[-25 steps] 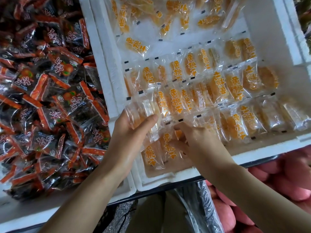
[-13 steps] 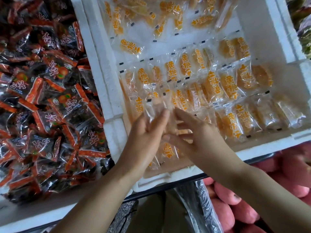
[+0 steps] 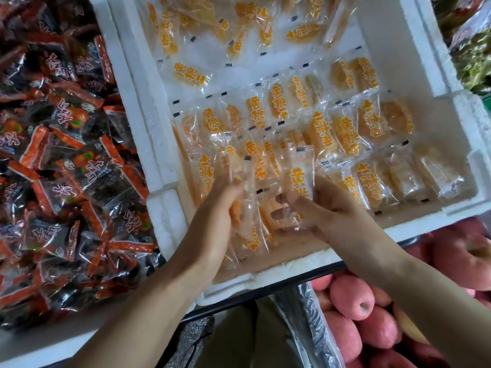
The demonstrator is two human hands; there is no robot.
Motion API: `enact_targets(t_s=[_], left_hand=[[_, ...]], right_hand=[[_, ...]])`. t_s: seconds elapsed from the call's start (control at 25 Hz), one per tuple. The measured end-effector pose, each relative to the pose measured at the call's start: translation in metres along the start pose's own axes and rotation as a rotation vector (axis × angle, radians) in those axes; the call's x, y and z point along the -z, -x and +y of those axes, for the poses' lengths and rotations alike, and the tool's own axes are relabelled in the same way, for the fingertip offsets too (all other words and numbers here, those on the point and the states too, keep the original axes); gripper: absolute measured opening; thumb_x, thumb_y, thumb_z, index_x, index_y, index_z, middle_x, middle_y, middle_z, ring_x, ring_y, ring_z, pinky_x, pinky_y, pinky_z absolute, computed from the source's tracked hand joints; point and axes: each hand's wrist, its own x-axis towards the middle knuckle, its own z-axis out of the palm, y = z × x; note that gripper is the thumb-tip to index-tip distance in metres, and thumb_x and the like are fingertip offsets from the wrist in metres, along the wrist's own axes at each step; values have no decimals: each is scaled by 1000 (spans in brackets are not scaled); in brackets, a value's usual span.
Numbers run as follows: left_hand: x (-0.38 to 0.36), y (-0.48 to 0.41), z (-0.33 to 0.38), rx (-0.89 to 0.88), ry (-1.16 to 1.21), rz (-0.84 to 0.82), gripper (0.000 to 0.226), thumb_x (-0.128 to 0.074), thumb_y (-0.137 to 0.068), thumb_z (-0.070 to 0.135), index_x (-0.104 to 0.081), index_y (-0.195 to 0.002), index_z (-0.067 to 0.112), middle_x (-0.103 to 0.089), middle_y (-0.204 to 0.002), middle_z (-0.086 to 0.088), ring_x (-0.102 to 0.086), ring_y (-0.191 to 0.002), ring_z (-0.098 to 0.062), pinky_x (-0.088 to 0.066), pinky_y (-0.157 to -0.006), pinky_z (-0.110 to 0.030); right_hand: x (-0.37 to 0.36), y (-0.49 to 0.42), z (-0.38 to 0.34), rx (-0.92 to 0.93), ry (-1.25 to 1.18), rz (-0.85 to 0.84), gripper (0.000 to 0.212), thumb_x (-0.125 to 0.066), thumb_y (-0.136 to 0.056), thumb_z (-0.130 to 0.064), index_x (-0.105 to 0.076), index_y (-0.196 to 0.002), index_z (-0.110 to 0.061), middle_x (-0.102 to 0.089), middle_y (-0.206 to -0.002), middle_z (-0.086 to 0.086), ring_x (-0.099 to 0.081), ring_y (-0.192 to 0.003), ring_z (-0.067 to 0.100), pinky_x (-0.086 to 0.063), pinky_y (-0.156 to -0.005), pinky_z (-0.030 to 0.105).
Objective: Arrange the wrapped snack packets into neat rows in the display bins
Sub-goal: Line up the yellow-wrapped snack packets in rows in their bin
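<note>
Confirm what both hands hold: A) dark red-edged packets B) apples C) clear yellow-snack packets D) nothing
C: the left hand and the right hand each grip a clear yellow-snack packet over the white foam bin.

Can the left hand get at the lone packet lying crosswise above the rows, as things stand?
Probably, not right away. The lone packet lies uncovered on bare foam in the open white bin. The left hand, though, grips a clear packet and would likely have to set it down first.
</note>
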Motion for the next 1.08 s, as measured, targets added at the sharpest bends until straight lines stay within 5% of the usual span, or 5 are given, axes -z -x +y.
enact_targets(t_s=[0.12,0.2,0.48,0.76,1.08], left_hand=[[-11,28,-12,-136,26,-108,10,-66,-82,24,-60,-85,16,-55,-78,-2,-53,-81,-18,-44,-78,-41],[-13,33,-16,-222,-9,-93,11,-67,-87,14,-59,-90,21,-58,-74,6,-58,-76,-9,-49,-84,-41],[-23,27,-34,-510,-529,-10,37,-75,-79,13,-51,-97,34,-60,-70,10,-62,-66,-10,-48,-61,-22],[-14,14,-38,-903,-1128,82,56,-76,-75,12,-54,-126,8,-54,-120,-10,-48,-114,-25,-41,-99,-37],[-10,10,-37,-953,-1323,-26,64,-79,-73,19,-53,-131,5,-55,-129,-9,-54,-119,-27,-42,-102,-37]], right_hand=[[11,1,3,89,231,122,22,-50,-93,-13,-51,-85,7,-52,-53,-7,-46,-52,4,-43,-55,10],[21,1,6,163,431,188,35,-54,-93,-21,-44,-71,4,-32,-54,-5,-29,-51,5,-27,-48,15],[34,3,16,270,872,340,14,-69,-82,-18,-62,-94,-18,-54,-68,-20,-51,-70,4,-35,-65,2],[28,-3,19,258,940,330,22,-69,-83,-19,-61,-103,-16,-59,-75,-13,-61,-78,18,-42,-72,27],[37,-2,24,325,898,261,22,-67,-84,-11,-55,-102,-16,-61,-83,-9,-58,-68,14,-48,-70,32]])
